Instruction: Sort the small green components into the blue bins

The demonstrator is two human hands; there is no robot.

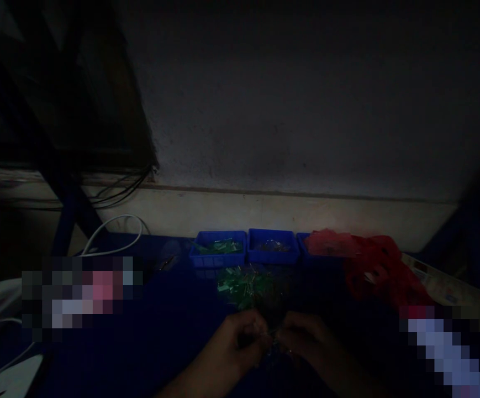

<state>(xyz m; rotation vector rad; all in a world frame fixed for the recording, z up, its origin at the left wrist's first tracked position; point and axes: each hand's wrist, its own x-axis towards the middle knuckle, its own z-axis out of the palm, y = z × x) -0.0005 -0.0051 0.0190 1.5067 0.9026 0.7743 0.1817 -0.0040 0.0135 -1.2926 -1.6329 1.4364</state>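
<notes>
Dimly lit, the blue worktop (161, 318) carries blue trays (273, 256) along its back edge, green pieces (240, 288) heaped before them. Nearer the front edge, the left hand (243, 344) pinches a thin piece (272, 333); the right hand (311, 338) adjoins it, grip too dark to tell.

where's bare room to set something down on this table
The dark blue tabletop looks free between the left hand and the left-side pixelated block; a dimmer gap seems open between the shiny green pile and crumpled red material. Crowded: blue plastic trays along the back.
</notes>
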